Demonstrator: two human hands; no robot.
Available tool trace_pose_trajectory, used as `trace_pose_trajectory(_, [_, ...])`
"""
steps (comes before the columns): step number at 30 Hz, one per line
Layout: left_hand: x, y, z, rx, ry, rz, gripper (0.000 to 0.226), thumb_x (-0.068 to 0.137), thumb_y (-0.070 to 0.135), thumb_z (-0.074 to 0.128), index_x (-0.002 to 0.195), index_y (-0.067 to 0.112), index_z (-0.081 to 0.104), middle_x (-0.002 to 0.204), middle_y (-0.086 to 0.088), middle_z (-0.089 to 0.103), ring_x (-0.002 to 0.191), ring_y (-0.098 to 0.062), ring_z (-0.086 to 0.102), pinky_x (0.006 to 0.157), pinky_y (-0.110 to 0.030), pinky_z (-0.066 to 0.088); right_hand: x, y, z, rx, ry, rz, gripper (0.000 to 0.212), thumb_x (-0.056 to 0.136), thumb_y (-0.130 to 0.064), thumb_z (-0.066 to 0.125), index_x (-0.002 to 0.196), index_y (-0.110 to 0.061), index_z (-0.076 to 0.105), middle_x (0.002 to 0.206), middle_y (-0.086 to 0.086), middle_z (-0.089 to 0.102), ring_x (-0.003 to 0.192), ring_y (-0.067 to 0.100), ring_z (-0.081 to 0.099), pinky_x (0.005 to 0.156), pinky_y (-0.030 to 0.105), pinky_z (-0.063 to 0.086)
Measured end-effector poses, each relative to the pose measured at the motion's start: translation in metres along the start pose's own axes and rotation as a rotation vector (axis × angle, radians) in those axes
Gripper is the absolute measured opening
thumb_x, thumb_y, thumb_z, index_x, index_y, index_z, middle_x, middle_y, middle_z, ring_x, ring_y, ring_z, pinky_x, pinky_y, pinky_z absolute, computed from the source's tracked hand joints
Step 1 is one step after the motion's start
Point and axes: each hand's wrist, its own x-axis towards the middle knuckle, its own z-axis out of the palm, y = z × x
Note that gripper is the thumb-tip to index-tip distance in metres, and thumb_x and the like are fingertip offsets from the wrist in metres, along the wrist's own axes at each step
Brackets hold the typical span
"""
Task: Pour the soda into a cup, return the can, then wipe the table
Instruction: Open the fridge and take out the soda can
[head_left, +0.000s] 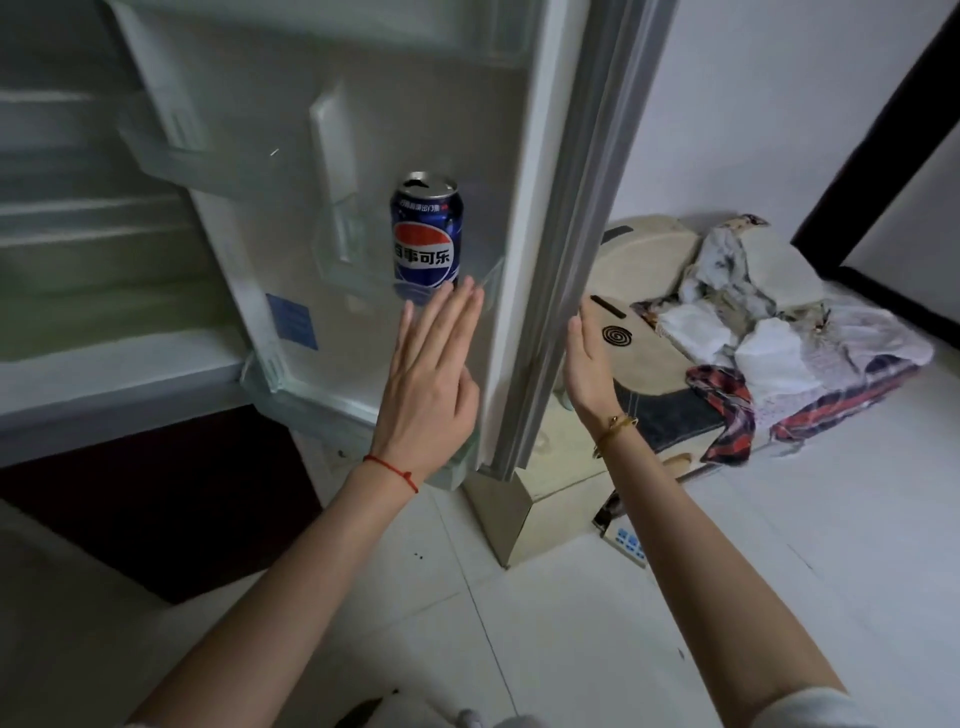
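Opened blue aluminium soda can (426, 236) stands upright in the fridge door shelf (483, 280); thin-walled, slick, likely light, best gripped mid-body. Both hands, left hand (431, 374) and right hand (589, 364), hover flat-fingered, holding nothing.

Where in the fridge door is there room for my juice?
The door shelf has bare room left of the can, up to the white divider. Right of the can it is tight against the door edge, with the left hand in front.

Pretty dim, flat indoor light, brighter on the right by the white wall (753, 104), soft overall blur and wide-angle bending at edges.
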Motion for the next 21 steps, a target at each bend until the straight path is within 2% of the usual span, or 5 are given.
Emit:
trace_pose_trajectory(6, [0.017, 0.011, -0.005, -0.045, 0.138, -0.141, 0.069, 0.088, 0.004, 0.052, 0.152, 0.009, 0.027, 0.159, -0.006, 0.026, 0.148, -0.020, 0.021, 0.122, -0.045, 0.015, 0.014, 0.009, -0.010, 0.030, -0.068, 0.025, 0.053, 0.107, -0.033, 0.026, 0.156, -0.018, 0.014, 0.163, -0.004, 0.015, 0.148, 0.007, 0.013, 0.111, 0.014, 0.008])
trace_pose_trajectory(9, [0.035, 0.008, -0.015, -0.184, 0.276, -0.300, 0.071, 0.087, 0.010, 0.057, 0.152, 0.010, 0.028, 0.155, -0.007, 0.031, 0.143, -0.013, 0.027, 0.120, -0.025, 0.021, 0.018, 0.009, -0.012, 0.054, -0.079, 0.028, 0.052, 0.107, -0.034, 0.026, 0.156, -0.019, 0.015, 0.162, -0.005, 0.015, 0.148, 0.007, 0.014, 0.110, 0.014, 0.009])
trace_pose_trajectory(11, [0.054, 0.001, -0.022, -0.229, 0.342, -0.417, 0.077, 0.084, 0.019, 0.064, 0.151, 0.010, 0.028, 0.153, -0.008, 0.035, 0.143, -0.016, 0.032, 0.119, -0.027, 0.024, 0.020, 0.007, -0.014, 0.068, -0.083, 0.026, 0.052, 0.107, -0.033, 0.026, 0.155, -0.018, 0.016, 0.162, -0.005, 0.016, 0.148, 0.007, 0.015, 0.110, 0.015, 0.009])
trace_pose_trajectory(16, [0.098, -0.023, -0.033, -0.296, 0.182, -0.651, 0.097, 0.076, 0.037, 0.079, 0.152, 0.011, 0.024, 0.155, -0.007, 0.035, 0.142, -0.019, 0.035, 0.117, -0.037, 0.029, 0.030, 0.006, -0.015, 0.067, -0.082, 0.020, 0.052, 0.106, -0.036, 0.025, 0.155, -0.018, 0.019, 0.161, -0.002, 0.022, 0.148, 0.012, 0.019, 0.113, 0.020, 0.012])
trace_pose_trajectory(21, [0.118, -0.028, -0.030, -0.296, 0.114, -0.687, 0.088, 0.069, 0.035, 0.085, 0.142, 0.010, 0.043, 0.141, -0.006, 0.053, 0.128, -0.018, 0.051, 0.108, -0.033, 0.041, 0.038, 0.008, -0.013, 0.075, -0.110, 0.037, 0.053, 0.104, -0.044, 0.025, 0.153, -0.025, 0.023, 0.156, -0.002, 0.034, 0.143, 0.016, 0.032, 0.120, 0.043, 0.024])
